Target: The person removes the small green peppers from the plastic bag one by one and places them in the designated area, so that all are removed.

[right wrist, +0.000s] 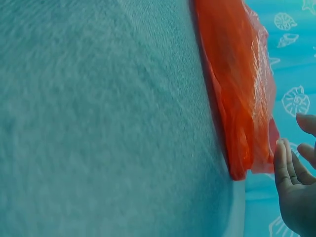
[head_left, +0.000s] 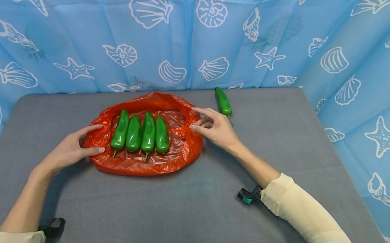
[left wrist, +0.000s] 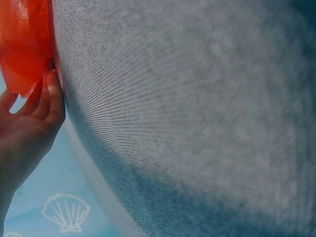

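Note:
An orange-red plastic bag (head_left: 158, 168) lies spread wide on the grey table, its rim standing up around several green chili peppers (head_left: 148, 132). The peppers lie side by side in its left and middle part. At the bag's left end is my left hand (head_left: 62, 153), thumb and fingers spread apart and touching the plastic. My right hand (head_left: 218, 129) is at the right rim, its fingertips right by the edge and its fingers loosely bent. The right wrist view shows these fingers (right wrist: 282, 165) extended beside the bag's end. Another green pepper (head_left: 222, 101) lies beyond the right hand.
The grey cloth-covered table (head_left: 181, 222) stretches in front of the bag and to both sides. A blue curtain (head_left: 178, 21) with white shell and starfish prints hangs along the table's back and right edges. Each wrist wears a dark strap (head_left: 250, 195).

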Available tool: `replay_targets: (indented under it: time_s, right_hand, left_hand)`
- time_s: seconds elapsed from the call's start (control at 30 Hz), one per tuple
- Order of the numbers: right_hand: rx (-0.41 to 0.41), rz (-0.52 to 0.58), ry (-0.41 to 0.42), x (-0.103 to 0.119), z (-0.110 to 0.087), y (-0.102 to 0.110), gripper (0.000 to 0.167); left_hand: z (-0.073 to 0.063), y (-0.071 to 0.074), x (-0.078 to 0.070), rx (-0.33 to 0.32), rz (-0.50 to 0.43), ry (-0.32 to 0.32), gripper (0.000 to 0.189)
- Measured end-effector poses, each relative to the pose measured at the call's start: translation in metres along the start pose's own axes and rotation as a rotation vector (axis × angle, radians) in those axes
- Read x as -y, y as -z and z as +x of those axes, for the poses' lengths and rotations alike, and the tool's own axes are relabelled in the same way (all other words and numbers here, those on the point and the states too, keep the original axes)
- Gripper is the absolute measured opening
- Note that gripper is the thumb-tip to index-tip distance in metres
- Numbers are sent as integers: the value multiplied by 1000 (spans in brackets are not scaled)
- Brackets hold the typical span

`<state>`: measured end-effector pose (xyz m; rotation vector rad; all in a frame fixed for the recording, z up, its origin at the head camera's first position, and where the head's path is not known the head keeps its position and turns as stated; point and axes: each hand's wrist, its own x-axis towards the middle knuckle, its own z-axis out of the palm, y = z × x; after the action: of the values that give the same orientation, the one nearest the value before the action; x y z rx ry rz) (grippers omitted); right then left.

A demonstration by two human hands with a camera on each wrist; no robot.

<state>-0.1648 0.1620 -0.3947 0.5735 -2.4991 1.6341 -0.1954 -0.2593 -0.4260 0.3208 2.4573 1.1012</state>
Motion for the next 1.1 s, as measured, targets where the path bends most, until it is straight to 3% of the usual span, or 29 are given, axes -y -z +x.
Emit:
replay_targets:
  time_s: [0.2,0.47,0.7,1.1]
  right_hand:
    - [24,15,-5,1,2,-7,46]
    - [48,17,-6,-29,6,-25,44]
    - [75,-33,-32,-24,4,-36,45]
    - [138,-45,-77,-15,9,-55,59]
  left_hand:
    - [1,1,-1,6,2,8,79]
    - [1,0,1,1,36,10,79]
    - [1,-2,1,8,26,-16,80]
    - [1,0,1,10,4,12,80]
